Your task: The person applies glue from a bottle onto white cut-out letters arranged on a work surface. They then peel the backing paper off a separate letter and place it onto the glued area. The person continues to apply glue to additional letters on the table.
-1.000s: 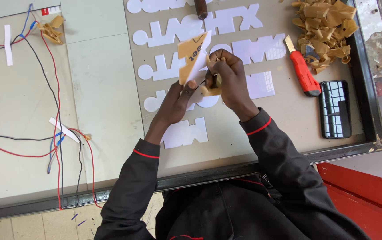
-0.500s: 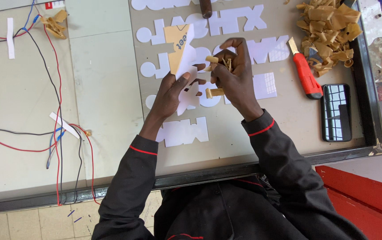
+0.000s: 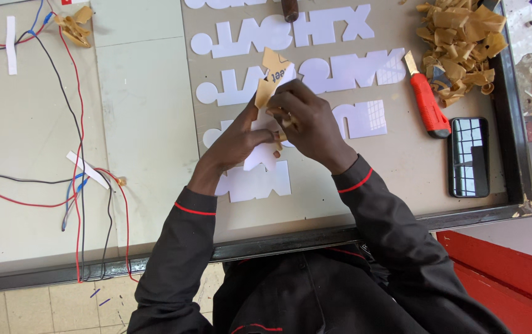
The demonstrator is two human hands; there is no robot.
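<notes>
Fingers (image 3: 265, 137) of the left hand (image 3: 238, 139) and right hand (image 3: 308, 119) are pinched together on a tan paper strip (image 3: 270, 79), held above white cut-out letters (image 3: 260, 179) on the tabletop (image 3: 148, 124). What is gripped beneath the right hand is hidden.

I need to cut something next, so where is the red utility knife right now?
The red utility knife lies on the board to the right of the hands, between the white cut-out letters and the pile of brown paper scraps, just above the black phone.
</notes>
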